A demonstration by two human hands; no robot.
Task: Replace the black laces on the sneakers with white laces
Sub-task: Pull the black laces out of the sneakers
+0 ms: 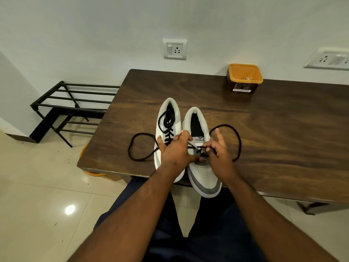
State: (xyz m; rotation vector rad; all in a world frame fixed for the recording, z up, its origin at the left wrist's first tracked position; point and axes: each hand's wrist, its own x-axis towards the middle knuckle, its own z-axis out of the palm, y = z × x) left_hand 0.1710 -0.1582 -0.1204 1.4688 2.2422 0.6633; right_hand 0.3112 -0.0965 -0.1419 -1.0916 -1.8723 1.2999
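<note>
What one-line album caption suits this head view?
Both hands pull the black lace out of the right-hand sneaker on a wooden table.

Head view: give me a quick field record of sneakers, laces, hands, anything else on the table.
right sneaker: black lace mostly pulled out, loose loops on table
left sneaker: laced in black
left hand: pinches the lace over right sneaker
right hand: pinches same lace
tub: orange rim, far table edge
white laces: cannot tell

The right sneaker's tongue (198,139) reads "Velarr", partly hidden
</note>
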